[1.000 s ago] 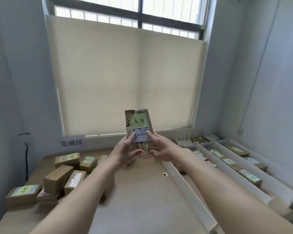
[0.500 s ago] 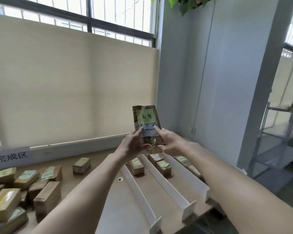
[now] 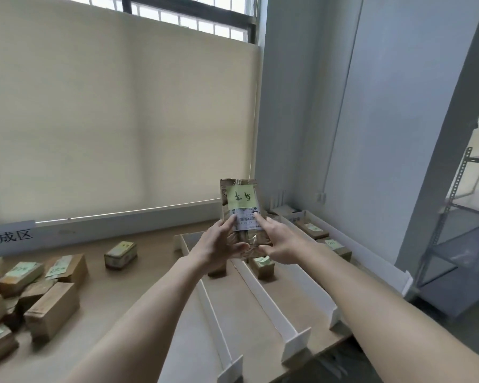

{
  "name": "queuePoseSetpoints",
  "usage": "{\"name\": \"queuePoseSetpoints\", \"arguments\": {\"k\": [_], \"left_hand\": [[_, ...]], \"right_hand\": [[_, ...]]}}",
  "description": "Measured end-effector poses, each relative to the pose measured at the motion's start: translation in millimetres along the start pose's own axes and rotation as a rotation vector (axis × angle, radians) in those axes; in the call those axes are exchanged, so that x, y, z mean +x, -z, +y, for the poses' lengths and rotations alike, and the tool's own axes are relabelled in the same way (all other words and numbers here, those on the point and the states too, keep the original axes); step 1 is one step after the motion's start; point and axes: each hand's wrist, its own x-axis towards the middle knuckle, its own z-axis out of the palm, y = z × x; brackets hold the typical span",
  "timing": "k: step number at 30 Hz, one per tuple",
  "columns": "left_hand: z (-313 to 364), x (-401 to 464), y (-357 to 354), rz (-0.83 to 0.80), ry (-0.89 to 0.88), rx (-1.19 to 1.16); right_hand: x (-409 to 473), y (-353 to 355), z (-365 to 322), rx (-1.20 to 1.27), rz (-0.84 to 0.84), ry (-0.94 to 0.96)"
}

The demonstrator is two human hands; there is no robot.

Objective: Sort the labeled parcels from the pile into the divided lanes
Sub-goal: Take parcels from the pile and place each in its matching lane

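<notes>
I hold a flat brown parcel [image 3: 239,201] upright in front of me, above the far end of the lanes. It carries a green handwritten note and a white barcode label. My left hand [image 3: 219,244] grips its lower left edge and my right hand [image 3: 278,241] grips its lower right, index finger on the label. White dividers [image 3: 268,295] split the right side of the table into lanes. Labeled parcels lie in the lanes: one [image 3: 263,266] below my hands, two more [image 3: 333,246] farther right. The pile of brown parcels [image 3: 36,294] sits at the left.
A lone parcel [image 3: 121,254] lies mid-table near the window. A white sign with characters [image 3: 7,237] leans on the sill at the left. Grey metal shelving [image 3: 459,244] stands beyond the table's right edge. The table's front edge drops off at lower right.
My view has swung right, from the pile toward the lanes. The parcel stays upright in both hands and now hangs over the lanes' far end.
</notes>
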Motion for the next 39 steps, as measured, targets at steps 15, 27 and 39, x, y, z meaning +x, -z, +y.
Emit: {"name": "queuePoseSetpoints", "arguments": {"k": [15,27,39], "left_hand": [[-175,118,-176,-0.105,0.225,-0.121],[-299,121,-334,-0.21,0.453,-0.268],[-367,129,-441,-0.242,0.598,-0.225]], "right_hand": [[193,-175,129,0.099,-0.281,0.047],[267,-369,216,0.248,-0.508,0.086],[305,-487,276,0.31,-0.623,0.132]]}}
